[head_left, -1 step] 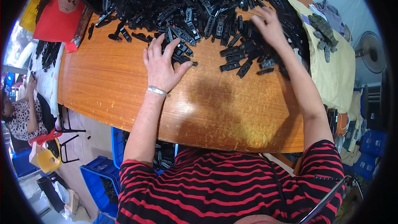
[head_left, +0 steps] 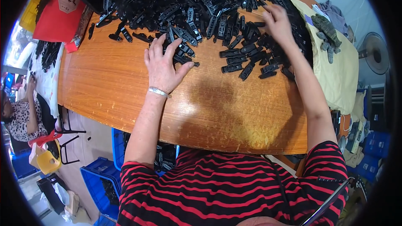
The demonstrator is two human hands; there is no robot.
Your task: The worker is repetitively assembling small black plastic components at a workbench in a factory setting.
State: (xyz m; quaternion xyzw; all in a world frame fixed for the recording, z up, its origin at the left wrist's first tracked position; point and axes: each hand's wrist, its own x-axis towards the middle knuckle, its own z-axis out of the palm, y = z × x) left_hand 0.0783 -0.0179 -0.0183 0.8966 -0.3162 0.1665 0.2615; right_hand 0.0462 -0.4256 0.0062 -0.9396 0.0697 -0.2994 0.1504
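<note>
Black plastic parts, long and narrow, lie in a big heap across the far side of the wooden table. My left hand, with a silver bracelet at the wrist, rests palm down at the heap's near edge. Its fingers are spread over a few parts, and the thumb tip lies by a small black piece. Further right, my right hand hovers over the heap with loosely bent fingers, slightly blurred; I see nothing in it. Below that hand, a looser group of black parts is scattered on the wood.
The wooden table has a worn curved front edge. At the far left sits a red bag; on the right hangs a cream cloth. Blue crates stand below on the left. Another person sits at a neighbouring table.
My right hand has shifted slightly right, its fingers drawing in. The loose parts beneath it, blurred before, now lie still and sharp. My left hand stays in place.
</note>
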